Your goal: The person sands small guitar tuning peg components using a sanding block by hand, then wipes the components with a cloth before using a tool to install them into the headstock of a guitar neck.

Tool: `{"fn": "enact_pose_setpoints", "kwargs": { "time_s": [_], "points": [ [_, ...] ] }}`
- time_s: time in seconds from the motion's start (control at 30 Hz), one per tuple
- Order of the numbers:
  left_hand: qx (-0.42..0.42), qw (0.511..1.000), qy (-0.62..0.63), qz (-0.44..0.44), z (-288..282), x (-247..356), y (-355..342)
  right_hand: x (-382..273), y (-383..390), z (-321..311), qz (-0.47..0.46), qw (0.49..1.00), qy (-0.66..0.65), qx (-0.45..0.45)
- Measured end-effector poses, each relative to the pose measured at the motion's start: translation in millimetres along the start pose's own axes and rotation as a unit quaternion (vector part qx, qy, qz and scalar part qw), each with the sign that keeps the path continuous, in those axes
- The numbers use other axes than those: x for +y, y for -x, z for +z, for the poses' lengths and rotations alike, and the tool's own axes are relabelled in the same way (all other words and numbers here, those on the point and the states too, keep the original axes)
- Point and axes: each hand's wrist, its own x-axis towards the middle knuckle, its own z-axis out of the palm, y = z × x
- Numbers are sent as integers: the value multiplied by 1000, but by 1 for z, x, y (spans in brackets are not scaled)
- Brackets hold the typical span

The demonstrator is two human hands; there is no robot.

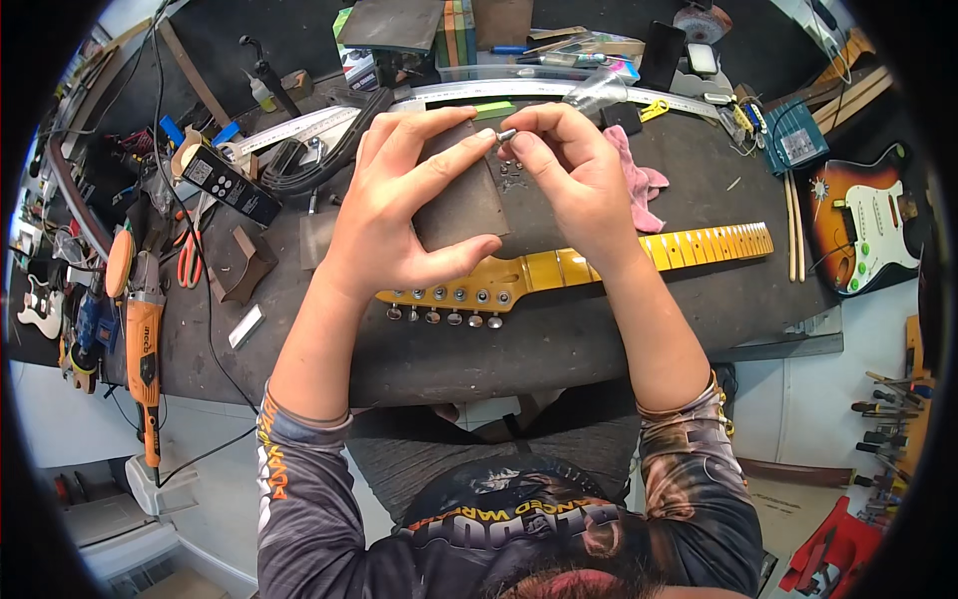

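My left hand (394,190) is spread across a flat, brown-grey rectangular piece (461,205), its thumb at the lower edge and its fingers over the upper end. Between my right hand's (574,170) thumb and fingers is a small silvery metal part (507,135). My left index fingertip reaches the metal part, at the right edge of the flat piece. Below both hands lies a yellow maple guitar neck (659,252), its headstock with metal tuners (454,317) at the left. Several tiny metal pieces (512,178) lie on the dark bench between my hands.
A pink cloth (642,185) lies right of my right hand. A long steel ruler (674,103) and a black box (228,187) sit farther back. Red-handled pliers (190,258) and an orange power tool (143,349) are at the left. A sunburst guitar body (866,225) stands right.
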Motion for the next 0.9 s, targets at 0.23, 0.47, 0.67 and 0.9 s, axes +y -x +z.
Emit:
{"fn": "enact_pose_setpoints", "kwargs": {
  "time_s": [0.23, 0.47, 0.67, 0.9],
  "points": [
    [-12, 1000, -20, 14, 5, -6, 3, 4, -1, 10, -7, 999, -42, 28],
    [-12, 1000, -24, 10, 6, -4, 4, 4, -2, 8, 3, 998, -51, 30],
    [-15, 999, -27, 16, 7, -4, 4, 1, -3, 5, 19, 998, -46, 28],
    [-13, 999, -41, 29, 0, -10, 2, 2, -2, 3, 20, 999, -44, 11]
  ]
}}
